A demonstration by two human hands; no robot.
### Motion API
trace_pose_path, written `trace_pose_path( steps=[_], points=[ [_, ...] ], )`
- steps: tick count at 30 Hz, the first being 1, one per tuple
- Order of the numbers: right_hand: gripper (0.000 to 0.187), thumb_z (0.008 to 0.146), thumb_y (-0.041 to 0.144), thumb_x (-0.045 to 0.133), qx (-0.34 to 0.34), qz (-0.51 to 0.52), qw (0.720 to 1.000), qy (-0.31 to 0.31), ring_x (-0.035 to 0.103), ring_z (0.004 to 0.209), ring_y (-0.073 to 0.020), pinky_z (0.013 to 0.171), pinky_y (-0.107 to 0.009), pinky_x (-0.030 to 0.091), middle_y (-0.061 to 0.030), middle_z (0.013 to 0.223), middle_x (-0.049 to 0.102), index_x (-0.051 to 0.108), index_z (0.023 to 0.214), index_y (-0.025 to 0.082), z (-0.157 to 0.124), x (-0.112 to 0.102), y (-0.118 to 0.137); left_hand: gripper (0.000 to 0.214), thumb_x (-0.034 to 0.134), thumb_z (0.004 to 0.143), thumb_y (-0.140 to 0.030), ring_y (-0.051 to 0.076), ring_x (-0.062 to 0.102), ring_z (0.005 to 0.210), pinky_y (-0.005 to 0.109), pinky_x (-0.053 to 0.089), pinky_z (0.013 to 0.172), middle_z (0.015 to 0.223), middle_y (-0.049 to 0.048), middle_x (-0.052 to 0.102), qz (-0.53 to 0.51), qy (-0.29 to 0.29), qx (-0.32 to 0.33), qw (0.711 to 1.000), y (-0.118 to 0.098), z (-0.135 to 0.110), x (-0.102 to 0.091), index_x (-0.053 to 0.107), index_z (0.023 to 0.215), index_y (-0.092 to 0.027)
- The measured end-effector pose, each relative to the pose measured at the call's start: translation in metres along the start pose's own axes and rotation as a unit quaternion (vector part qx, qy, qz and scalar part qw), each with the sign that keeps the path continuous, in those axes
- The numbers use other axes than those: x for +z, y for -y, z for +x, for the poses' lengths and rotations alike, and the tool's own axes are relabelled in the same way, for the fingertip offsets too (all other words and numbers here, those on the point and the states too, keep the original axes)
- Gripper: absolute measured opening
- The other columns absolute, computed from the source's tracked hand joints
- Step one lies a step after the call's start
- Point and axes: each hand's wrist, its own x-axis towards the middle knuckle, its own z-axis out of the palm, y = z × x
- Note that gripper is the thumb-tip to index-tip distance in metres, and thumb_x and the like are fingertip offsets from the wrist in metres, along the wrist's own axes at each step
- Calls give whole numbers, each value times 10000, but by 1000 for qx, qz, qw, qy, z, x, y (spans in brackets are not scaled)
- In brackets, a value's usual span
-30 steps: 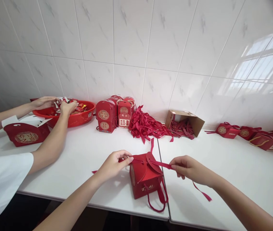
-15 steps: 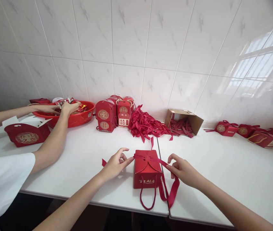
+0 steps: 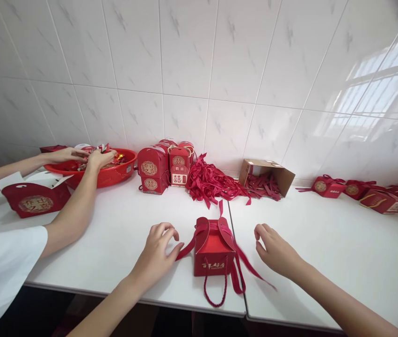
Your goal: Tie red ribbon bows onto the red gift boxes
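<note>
A small red gift box [image 3: 214, 255] with gold lettering and a cord handle stands at the table's near edge, its two top flaps sprung up. A red ribbon [image 3: 238, 255] runs through the flaps and trails loose on both sides. My left hand [image 3: 158, 255] rests left of the box with its fingers loosely curled. Its thumb is apart from the index finger and lies against the ribbon's left end. My right hand [image 3: 276, 252] hovers right of the box, loosely curled, with nothing in it. The ribbon's right tail lies on the table below it.
Another person in a white sleeve [image 3: 5, 267] reaches both hands [image 3: 93, 157] into a red basin [image 3: 114, 173] of sweets. A flat red box [image 3: 33, 199] lies by them. Stacked red boxes [image 3: 163, 171], a ribbon heap [image 3: 213, 182], a tipped carton [image 3: 267, 175] and finished boxes [image 3: 353, 189] line the wall.
Both my hands pulled the ribbon ends outward, then let go. The box's flaps closed and have now sprung up, and the ribbon's right tail has dropped onto the table.
</note>
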Motion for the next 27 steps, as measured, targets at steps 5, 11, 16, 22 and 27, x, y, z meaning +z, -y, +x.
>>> trace_pose_path(
  steps=[5,11,16,22,27],
  points=[
    [91,774,165,444,-84,116,989,37,458,629,-140,579,-263,377,-2,740,479,395,722,222,-10,2,15,283,425,888,-373,219,568,708,332,403,725,767,48,670,15,154,17,988,-20,-17,-11,671,815,-253],
    [216,862,257,404,-101,102,974,175,399,533,-123,539,-266,305,12,605,506,574,736,217,-15,14,30,348,440,856,-405,225,565,586,288,336,560,653,36,646,-4,184,-35,982,-18,-17,0,619,1136,-305],
    [453,886,420,424,56,259,944,196,456,528,-136,507,-266,339,0,717,563,415,1313,269,-10,22,24,618,414,857,-517,205,564,597,311,398,607,665,23,613,-141,144,-175,964,-8,-3,4,364,1394,-216],
    [490,852,518,488,96,616,780,52,592,732,-141,610,-284,483,-59,1280,518,399,1294,325,4,6,25,612,558,836,-333,149,603,786,245,419,555,1261,97,557,-549,73,-238,798,-22,8,-11,302,1392,-322],
    [328,844,534,502,90,645,757,-56,594,749,-143,667,-291,511,-18,1168,608,594,1064,308,20,-19,28,289,583,843,-334,112,580,753,221,465,618,1098,74,639,-624,-12,-212,752,-30,24,-27,632,1112,-239]
  ],
)
